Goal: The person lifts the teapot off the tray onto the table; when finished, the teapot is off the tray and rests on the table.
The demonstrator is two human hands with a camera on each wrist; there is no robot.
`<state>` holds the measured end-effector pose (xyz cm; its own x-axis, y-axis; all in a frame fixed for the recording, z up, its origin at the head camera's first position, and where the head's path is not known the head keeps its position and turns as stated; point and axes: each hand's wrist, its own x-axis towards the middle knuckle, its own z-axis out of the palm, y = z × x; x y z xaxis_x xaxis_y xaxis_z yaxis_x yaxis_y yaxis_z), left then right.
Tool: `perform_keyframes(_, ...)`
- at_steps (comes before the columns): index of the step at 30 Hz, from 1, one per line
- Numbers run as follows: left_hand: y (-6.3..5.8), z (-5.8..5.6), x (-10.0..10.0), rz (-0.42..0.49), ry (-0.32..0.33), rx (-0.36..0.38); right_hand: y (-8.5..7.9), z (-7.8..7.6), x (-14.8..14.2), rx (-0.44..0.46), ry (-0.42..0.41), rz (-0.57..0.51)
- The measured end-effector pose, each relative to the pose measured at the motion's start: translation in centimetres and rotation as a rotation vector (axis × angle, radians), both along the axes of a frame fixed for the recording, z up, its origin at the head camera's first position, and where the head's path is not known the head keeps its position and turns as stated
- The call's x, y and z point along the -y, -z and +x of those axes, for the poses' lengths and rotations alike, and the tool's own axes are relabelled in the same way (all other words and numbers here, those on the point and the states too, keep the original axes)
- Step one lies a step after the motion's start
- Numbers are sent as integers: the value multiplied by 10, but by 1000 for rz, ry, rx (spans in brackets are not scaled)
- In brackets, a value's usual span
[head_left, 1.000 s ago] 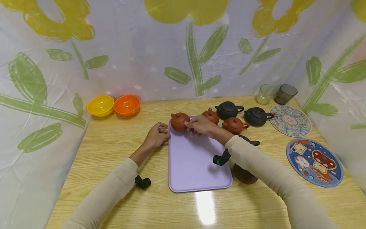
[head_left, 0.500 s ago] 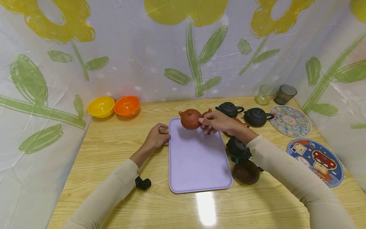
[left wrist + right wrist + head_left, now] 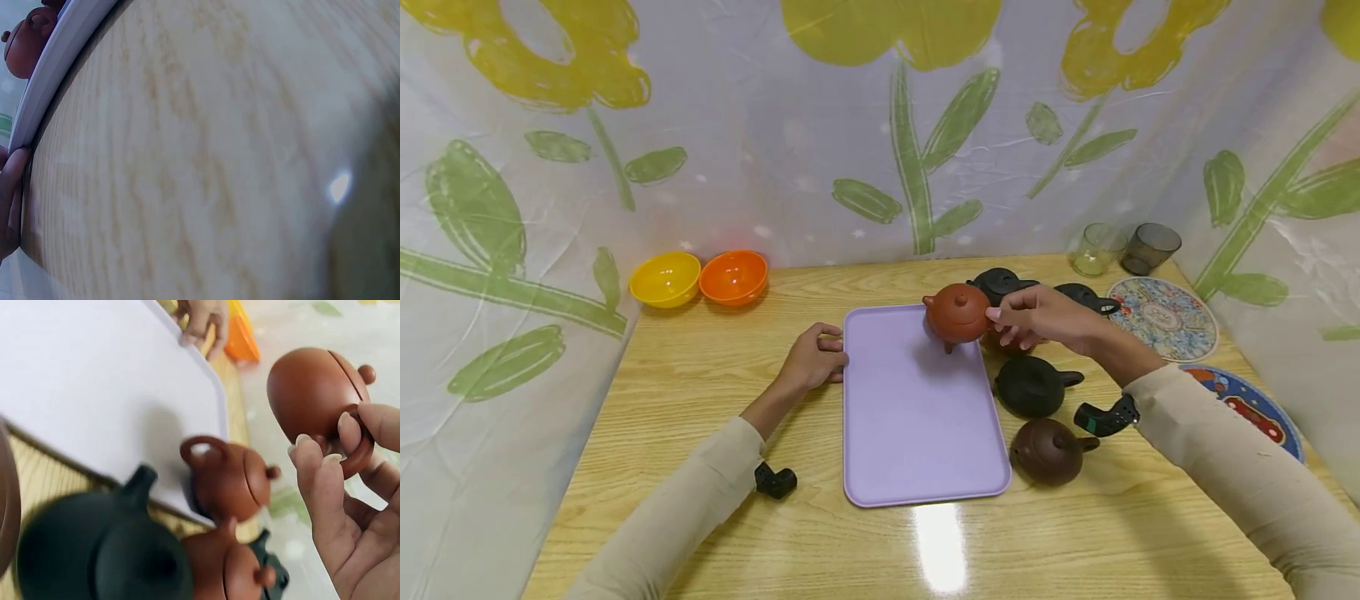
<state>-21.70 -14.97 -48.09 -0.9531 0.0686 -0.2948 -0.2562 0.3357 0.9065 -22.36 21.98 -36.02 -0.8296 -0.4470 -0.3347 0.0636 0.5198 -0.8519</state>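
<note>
My right hand (image 3: 1060, 321) pinches a red-brown clay teapot (image 3: 957, 312) by its loop handle. The teapot is raised over the back right corner of a lilac tray (image 3: 910, 408), lid upright, spout to the left. Below it another red-brown teapot (image 3: 225, 481) stands at that corner, mostly hidden in the head view. A third red-brown teapot (image 3: 215, 562) sits just off the tray, largely behind the hand in the head view. My left hand (image 3: 812, 358) rests on the table at the tray's left side, fingertips against the rim.
Right of the tray stand a black teapot (image 3: 1030, 387) and a dark brown teapot (image 3: 1048, 452). Two more black teapots are behind the right hand. Farther right are round mats (image 3: 1165, 317) and two cups (image 3: 1150, 247); a yellow bowl (image 3: 665, 280) and an orange bowl (image 3: 733, 277) stand back left.
The right hand has lifted the red-brown teapot from the tray's back left corner and carried it rightward to above the back right corner. The left hand stays at the tray's edge.
</note>
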Motion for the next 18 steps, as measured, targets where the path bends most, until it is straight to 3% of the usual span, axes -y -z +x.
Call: perform_keyframes(18,-3,1,-2,-11,-14,-1,1,20,-82,-39,11,17)
